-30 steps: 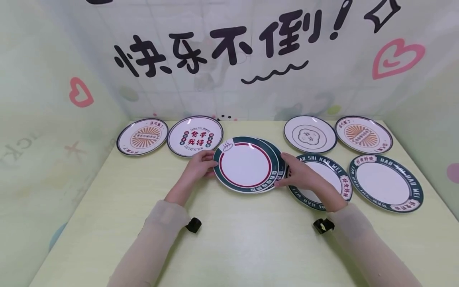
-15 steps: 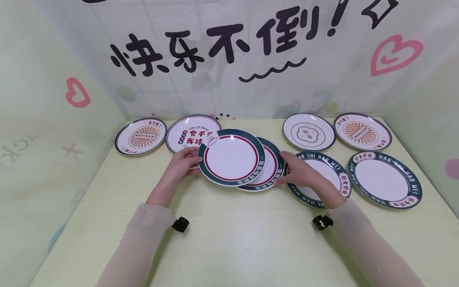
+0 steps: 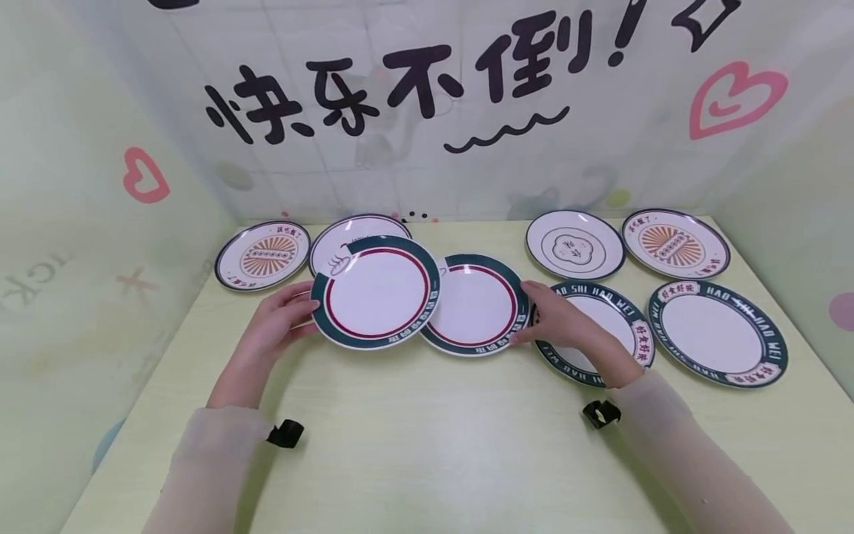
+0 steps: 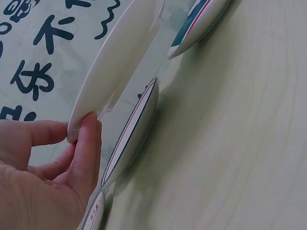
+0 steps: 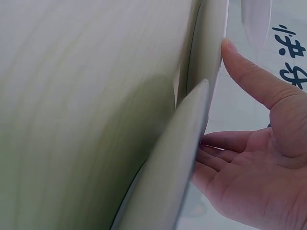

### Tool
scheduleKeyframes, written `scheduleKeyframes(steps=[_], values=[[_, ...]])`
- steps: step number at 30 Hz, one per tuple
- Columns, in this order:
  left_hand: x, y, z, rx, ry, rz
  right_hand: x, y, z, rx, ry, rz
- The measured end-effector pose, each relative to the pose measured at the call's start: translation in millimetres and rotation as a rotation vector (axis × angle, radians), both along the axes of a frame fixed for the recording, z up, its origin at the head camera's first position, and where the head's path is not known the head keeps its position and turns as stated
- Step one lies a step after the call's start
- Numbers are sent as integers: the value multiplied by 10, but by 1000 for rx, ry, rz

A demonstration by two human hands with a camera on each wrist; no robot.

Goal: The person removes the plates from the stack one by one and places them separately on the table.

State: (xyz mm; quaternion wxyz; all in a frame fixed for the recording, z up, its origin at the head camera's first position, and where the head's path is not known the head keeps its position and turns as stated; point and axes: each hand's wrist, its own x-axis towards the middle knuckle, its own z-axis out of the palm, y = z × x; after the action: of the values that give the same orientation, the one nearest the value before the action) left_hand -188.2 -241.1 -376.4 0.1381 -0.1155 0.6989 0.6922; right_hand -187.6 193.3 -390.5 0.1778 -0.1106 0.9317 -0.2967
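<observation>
In the head view, my left hand (image 3: 282,320) pinches the left rim of a white plate (image 3: 376,293) with a green border and red ring. The left wrist view shows that plate (image 4: 112,62) tilted above the table, thumb on one face and fingers on the other. My right hand (image 3: 563,317) holds the right rim of a matching plate (image 3: 470,305), its thumb (image 5: 230,45) and fingers spread along the edge. The raised plate slightly overlaps this one in the head view. It also partly covers a white plate (image 3: 365,226) with a dark rim behind it.
Along the back of the pale table (image 3: 414,445) lie a sunburst plate (image 3: 267,256), a cloud-pattern plate (image 3: 575,246) and another sunburst plate (image 3: 675,245). Two green-lettered plates (image 3: 717,334) lie at the right, one partly behind my right hand. Printed walls (image 3: 427,170) enclose the table.
My left hand has moved left with its plate, sliding it away from over the matching plate and across the white plate behind. My right hand and its plate have stayed nearly in place.
</observation>
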Motion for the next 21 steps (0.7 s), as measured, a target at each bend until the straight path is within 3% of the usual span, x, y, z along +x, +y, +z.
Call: scheduleKeyframes(steps=[7, 21], values=[[152, -395, -81, 34, -33, 35, 25, 30, -1, 3, 6, 0], [396, -1106, -232, -5, -123, 69, 20, 20, -30, -24, 15, 0]])
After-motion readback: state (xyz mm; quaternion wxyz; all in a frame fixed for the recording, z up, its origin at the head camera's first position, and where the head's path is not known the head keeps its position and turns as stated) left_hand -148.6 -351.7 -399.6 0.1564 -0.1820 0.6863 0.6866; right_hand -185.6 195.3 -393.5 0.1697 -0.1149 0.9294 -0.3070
